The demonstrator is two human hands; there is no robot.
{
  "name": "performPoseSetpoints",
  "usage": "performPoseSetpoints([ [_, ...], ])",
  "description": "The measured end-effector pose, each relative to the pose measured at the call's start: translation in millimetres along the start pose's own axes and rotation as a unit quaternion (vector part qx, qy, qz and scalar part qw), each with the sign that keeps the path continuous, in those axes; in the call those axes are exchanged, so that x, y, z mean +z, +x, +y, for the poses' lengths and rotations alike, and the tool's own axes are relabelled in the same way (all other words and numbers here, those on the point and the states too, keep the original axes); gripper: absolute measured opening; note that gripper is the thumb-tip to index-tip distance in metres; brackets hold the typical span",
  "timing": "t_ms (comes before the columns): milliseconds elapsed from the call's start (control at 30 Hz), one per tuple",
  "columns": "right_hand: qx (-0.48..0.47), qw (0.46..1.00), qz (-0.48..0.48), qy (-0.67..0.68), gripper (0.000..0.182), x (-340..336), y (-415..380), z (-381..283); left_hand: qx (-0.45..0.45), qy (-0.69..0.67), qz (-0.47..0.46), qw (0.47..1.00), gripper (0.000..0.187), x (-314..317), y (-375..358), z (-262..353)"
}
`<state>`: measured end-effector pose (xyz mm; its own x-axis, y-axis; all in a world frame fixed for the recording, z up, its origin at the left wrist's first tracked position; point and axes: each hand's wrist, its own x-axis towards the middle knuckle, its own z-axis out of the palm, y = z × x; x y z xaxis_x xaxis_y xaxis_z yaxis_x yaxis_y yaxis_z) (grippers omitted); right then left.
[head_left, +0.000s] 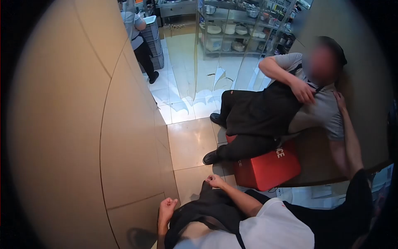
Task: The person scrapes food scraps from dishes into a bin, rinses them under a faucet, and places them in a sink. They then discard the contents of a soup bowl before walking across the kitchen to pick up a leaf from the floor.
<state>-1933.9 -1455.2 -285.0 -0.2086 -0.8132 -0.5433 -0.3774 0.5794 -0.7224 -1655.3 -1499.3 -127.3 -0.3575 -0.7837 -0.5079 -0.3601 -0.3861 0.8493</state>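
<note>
At the bottom, a black apron [207, 203] spreads over my lap below a white shirt. My right hand [215, 181] reaches forward with its fingertips pinched on the apron's edge, drawing that corner up to a point. My left hand [167, 207] is raised on the other side of the apron, close to the wall panel. Its fingers are curled closed, and whatever they may hold is too small to make out.
A seated co-worker [265, 108] in a dark apron is ahead to the right, beside a red box [275, 166]. Another person's black-sleeved arm [352, 141] reaches that co-worker's shoulder. A tan wall [74, 124] stands left. Beyond a clear strip curtain [184, 62] are metal shelves [232, 37].
</note>
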Motion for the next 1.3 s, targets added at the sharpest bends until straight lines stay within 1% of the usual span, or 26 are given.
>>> performPoseSetpoints([
  [33,0.011,1.000,0.006,0.000,0.026,-15,8,0,-0.002,0.002,0.000,1.000,0.030,3,12,10],
  [100,0.021,1.000,0.017,0.005,0.027,-43,23,-3,0.027,-0.042,0.021,0.999,0.030,6,40,31],
  [167,0.088,0.992,0.002,0.088,0.026,-66,37,-4,0.034,-0.056,0.023,0.998,0.029,7,70,50],
  [233,0.084,0.991,0.009,0.103,0.026,-78,51,3,0.065,-0.035,0.024,0.997,0.027,8,109,68],
  [300,0.097,0.986,0.030,0.130,0.025,-86,66,14,0.071,-0.042,0.025,0.996,0.025,12,150,90],
  [333,0.109,0.987,0.043,0.110,0.023,-97,64,5,0.083,-0.035,0.017,0.996,0.025,16,171,107],
  [400,0.111,0.983,0.063,0.133,0.022,-104,73,7,0.096,-0.026,0.003,0.995,0.024,21,216,139],
  [467,0.113,0.977,0.086,0.157,0.022,-106,83,19,0.138,0.005,-0.025,0.990,0.023,28,266,172],
  [500,0.131,0.968,0.096,0.194,0.022,-107,90,24,0.142,0.007,-0.032,0.989,0.023,32,291,192],
  [533,0.148,0.956,0.107,0.231,0.022,-105,96,29,0.166,-0.003,-0.054,0.985,0.022,36,313,213],
  [633,0.144,0.943,0.152,0.258,0.022,-104,117,38,0.233,-0.012,-0.112,0.966,0.020,47,390,273],
  [700,0.205,0.901,0.208,0.321,0.021,-112,133,29,0.233,-0.022,-0.145,0.961,0.019,59,431,321],
  [767,0.226,0.893,0.229,0.315,0.020,-116,145,8,0.287,0.012,-0.168,0.943,0.019,63,459,366],
  [800,0.241,0.890,0.242,0.301,0.020,-121,155,-1,0.287,0.000,-0.187,0.940,0.019,67,475,386],
  [933,0.204,0.858,0.292,0.369,0.019,-133,198,-35,0.330,-0.017,-0.238,0.913,0.020,82,514,457],
  [1033,0.200,0.846,0.314,0.383,0.019,-145,227,-58,0.349,-0.022,-0.263,0.899,0.019,90,533,496],
  [1100,0.196,0.852,0.311,0.373,0.019,-155,242,-67,0.357,-0.024,-0.276,0.892,0.019,96,545,518],
  [1167,0.175,0.894,0.305,0.277,0.018,-165,264,-77,0.375,-0.006,-0.298,0.878,0.018,102,557,537],
  [1200,0.177,0.899,0.304,0.262,0.017,-170,272,-80,0.376,-0.004,-0.297,0.878,0.018,106,563,546],
  [1233,0.174,0.900,0.302,0.262,0.017,-180,282,-86,0.401,-0.001,-0.300,0.866,0.016,109,569,553],
  [1267,0.140,0.901,0.309,0.271,0.017,-190,291,-95,0.424,0.003,-0.301,0.854,0.015,111,576,561],
  [1300,0.108,0.901,0.314,0.279,0.017,-200,301,-104,0.423,0.007,-0.296,0.856,0.015,113,587,570],
])
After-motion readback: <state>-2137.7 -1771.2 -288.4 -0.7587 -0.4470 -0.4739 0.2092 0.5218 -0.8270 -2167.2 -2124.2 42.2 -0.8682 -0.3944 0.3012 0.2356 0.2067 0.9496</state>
